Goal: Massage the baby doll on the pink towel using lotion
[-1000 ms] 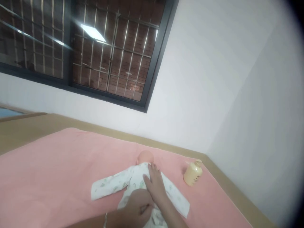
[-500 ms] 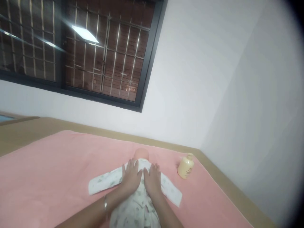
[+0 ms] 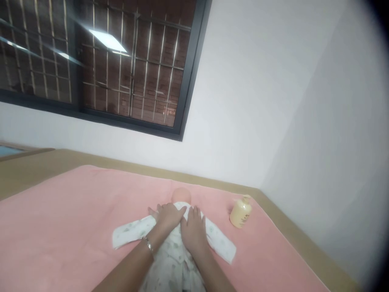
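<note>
A baby doll (image 3: 181, 195) lies on the pink cloth, its bald head at the far end; I cannot make out its features. It wears a white romper (image 3: 173, 259) with small green prints, both sleeves stretched out sideways. My left hand (image 3: 168, 217) rests open on the left side of the doll's upper body, near the shoulder, with the thumb pointing inward. Flat on the right side of the upper body lies my right hand (image 3: 194, 229), its fingers stretched toward the head. The two hands nearly meet at the middle. Neither one grasps anything.
A pale yellow pump bottle (image 3: 240, 211) stands on the pink cloth (image 3: 67, 219) to the right of the doll. The cloth covers a tan padded surface (image 3: 225, 184) that borders a white wall (image 3: 243, 101). A dark-framed window (image 3: 179, 101) with bars is above at left.
My left hand has turned, its fingers shifting left toward the shoulder and its thumb inward. My right hand has moved slightly toward the middle. The doll and bottle stay in place on the cloth.
</note>
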Demonstrator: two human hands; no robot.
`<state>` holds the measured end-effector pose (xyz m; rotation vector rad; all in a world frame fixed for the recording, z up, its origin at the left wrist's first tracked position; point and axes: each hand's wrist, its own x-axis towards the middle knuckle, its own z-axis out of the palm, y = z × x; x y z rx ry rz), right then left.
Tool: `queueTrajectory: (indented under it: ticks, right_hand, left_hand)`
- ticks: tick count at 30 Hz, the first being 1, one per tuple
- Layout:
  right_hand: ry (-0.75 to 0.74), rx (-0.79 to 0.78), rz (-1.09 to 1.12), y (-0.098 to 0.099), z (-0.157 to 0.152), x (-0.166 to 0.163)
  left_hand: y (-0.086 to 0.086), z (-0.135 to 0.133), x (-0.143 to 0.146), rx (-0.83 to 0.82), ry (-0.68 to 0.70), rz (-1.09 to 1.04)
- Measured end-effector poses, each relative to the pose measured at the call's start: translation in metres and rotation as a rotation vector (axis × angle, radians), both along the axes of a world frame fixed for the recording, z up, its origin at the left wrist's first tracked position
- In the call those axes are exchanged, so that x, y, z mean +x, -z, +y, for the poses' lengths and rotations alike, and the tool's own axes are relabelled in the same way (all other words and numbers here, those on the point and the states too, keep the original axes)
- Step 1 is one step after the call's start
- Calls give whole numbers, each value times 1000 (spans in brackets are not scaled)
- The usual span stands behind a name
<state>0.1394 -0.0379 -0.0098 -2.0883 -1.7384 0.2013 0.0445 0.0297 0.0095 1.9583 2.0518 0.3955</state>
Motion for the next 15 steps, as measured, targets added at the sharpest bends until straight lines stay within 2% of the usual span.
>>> queueTrajectory:
  ticks: [4,10,15]
  right_hand:
    - [14,-25,-11,1,10,8]
    - [14,-139,-19,-12,32,22]
    - [-12,-246,60,-16,49,34]
  left_hand:
    - [-1,2,-4,33,45,-31]
    - [-6,5,-9,-36,154,-81]
    - [-15,10,-13,-111,199,-119]
